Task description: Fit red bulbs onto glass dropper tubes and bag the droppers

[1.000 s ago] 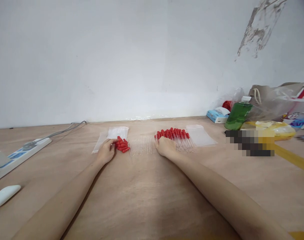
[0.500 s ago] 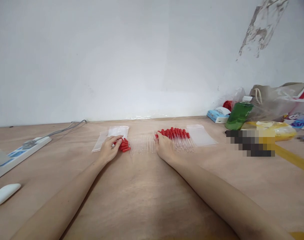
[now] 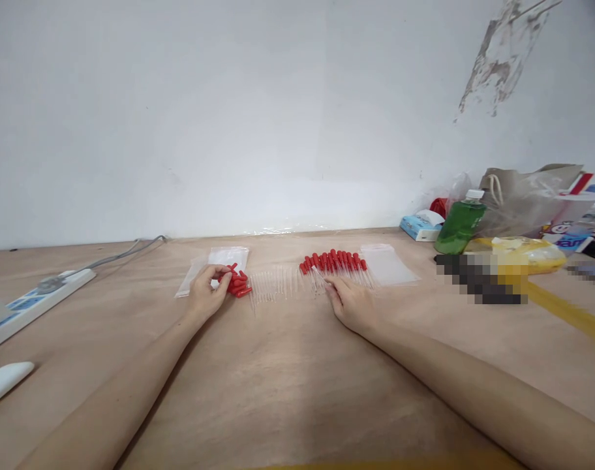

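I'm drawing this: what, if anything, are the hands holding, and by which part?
I can't tell: the left hand is at the red caps, the right hand by the red-topped tubes; any hold looks unclear.

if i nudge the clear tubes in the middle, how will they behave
The clear tubes look thin and see-through, so each is probably light. They seem straight, which suggests some stiffness, though I can't tell glass from plastic, so they may be fragile. Lying side by side on the flat table, they may roll or slide into each other.
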Available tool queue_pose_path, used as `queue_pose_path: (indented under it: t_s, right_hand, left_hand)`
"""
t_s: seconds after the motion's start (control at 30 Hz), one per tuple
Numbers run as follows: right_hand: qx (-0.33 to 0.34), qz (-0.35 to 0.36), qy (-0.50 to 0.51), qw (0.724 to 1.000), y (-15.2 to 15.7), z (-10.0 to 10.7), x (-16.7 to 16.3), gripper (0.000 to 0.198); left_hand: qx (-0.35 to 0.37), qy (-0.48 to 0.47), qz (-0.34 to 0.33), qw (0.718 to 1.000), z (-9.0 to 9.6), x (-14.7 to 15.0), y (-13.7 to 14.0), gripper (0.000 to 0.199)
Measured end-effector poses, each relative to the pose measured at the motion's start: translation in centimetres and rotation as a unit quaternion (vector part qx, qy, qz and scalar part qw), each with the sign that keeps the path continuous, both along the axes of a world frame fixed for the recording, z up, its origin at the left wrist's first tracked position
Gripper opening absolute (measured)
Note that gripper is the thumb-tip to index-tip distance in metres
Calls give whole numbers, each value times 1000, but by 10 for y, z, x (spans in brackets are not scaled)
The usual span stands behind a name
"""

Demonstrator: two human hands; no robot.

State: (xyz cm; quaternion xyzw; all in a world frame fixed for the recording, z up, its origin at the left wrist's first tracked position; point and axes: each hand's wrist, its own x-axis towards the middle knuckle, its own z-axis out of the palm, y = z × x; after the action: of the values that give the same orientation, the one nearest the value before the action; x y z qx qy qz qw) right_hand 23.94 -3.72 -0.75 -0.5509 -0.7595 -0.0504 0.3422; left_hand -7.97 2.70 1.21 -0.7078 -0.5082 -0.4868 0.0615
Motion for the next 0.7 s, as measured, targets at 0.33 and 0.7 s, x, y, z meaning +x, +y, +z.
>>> queue_pose_path:
  t_s: [0.33, 0.7]
  right_hand:
    - [8, 58, 72, 996, -7, 5, 9, 14]
    - [-7, 176, -9, 984, -17, 6, 1, 18]
  left_hand:
    - [-41, -62, -115, 991, -7, 57, -40, 38]
    - [-202, -40, -248, 947, -15, 98, -69, 29]
